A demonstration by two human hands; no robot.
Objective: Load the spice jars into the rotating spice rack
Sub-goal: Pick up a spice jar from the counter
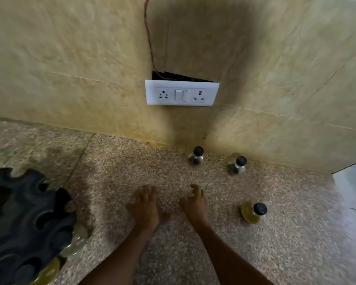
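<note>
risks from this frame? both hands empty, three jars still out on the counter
1. The rack sits far left and all three loose jars lie right of the hands; each load is a long carry across the counter, so a drop is possible.
2. The yellow jar stands just beside the right hand; a reach for the back jars could knock it.
3. The jars have small round caps; gripped there, they may slip.

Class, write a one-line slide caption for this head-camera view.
Both empty hands, left hand and right hand, reach over a speckled counter toward three loose spice jars; black rack left.
</note>
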